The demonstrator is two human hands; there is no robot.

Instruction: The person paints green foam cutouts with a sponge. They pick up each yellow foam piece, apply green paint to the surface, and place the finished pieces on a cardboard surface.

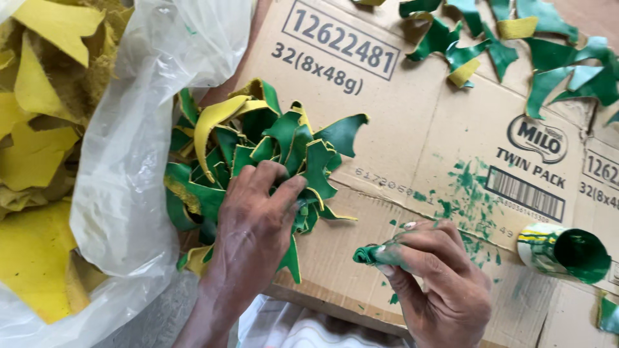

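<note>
Clearly the painting is only part way along: at the centre of the frame the left hand (255, 219) lies spread, fingers apart, on a heap of green-and-yellow leather scraps (258, 151), fingertips pressing into the pile without clamping any one piece. Lower right of centre, the right hand (429, 270) is closed tight around a small green-soaked applicator (369, 253), a rolled wad whose tip pokes out toward the pile; its fingers are stained green. Both rest over a flattened cardboard box (425, 122), smeared with green blots beside the right hand. At the right edge, a small open tin of green paint (567, 253) lies tipped on its side. Along the upper right, a scatter of green-coated pieces (516, 45) sits spread out, apparently done. At the left, a clear plastic bag (122, 154) holds plenty of plain yellow offcuts (32, 129), so by the look of it much material remains uncoloured.
</note>
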